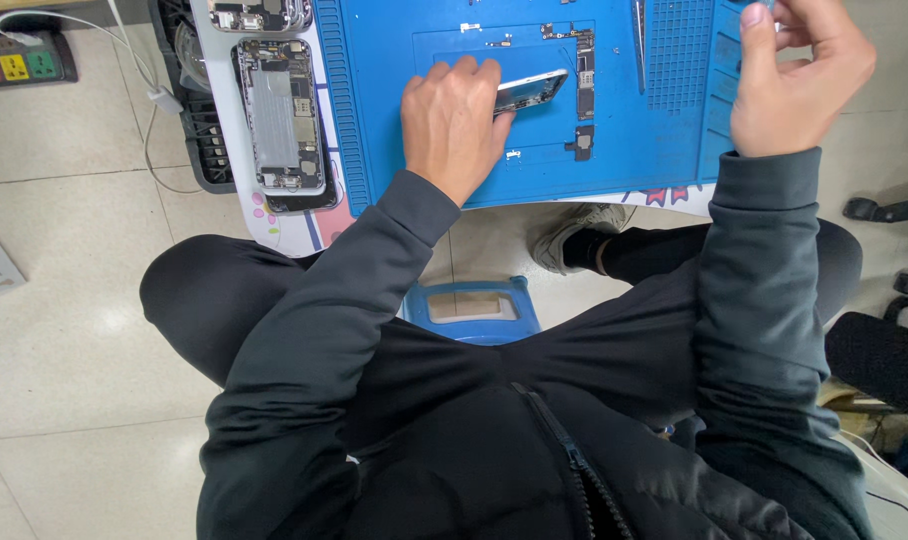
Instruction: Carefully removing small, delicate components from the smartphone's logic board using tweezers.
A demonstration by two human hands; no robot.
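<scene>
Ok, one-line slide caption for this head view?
Left hand holds a phone frame tilted on the blue repair mat; right hand lifted, an opened phone lying left.

Pale glossy floor tiles (64,330), blue stool (472,308) under the low table (284,232), power strip (19,62) top left.

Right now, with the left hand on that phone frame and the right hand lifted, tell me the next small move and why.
Probably bring the right hand down from the mat's right edge toward the phone frame. The left hand grips that frame, tilted on the blue mat, while the right hand hangs above the mat, fingers pinched; whether it holds anything I cannot tell. Loose parts lie beside the frame, so go slowly.
</scene>
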